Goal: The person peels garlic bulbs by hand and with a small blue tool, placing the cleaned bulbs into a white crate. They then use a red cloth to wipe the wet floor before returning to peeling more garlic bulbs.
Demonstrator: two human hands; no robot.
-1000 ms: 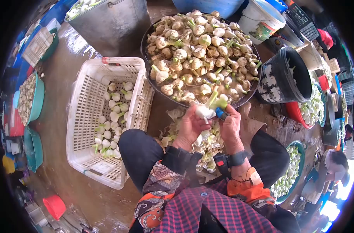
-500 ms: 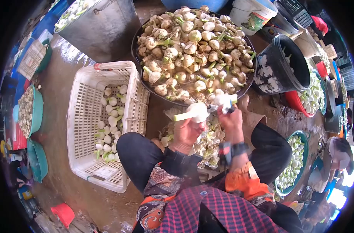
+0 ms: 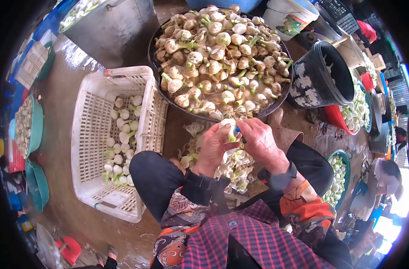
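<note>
R hand back at bulb, stem no longer pointing L

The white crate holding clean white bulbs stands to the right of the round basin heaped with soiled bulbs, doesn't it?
No, to the left: the head view shows the white crate of clean white bulbs left of the round basin heaped with soiled bulbs.

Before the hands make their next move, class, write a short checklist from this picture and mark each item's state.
1. Garlic bulb held in the left hand: ok.
2. Blue tool held in the right hand: ok.
3. Tool's edge clear of the left fingers: cannot tell, the hands crowd it.
4. Held bulb fully stripped of skin: cannot tell, partly covered.
5. White crate has space for more bulbs: ok.
6. Dark basin lies just beyond the hands: ok.
</note>
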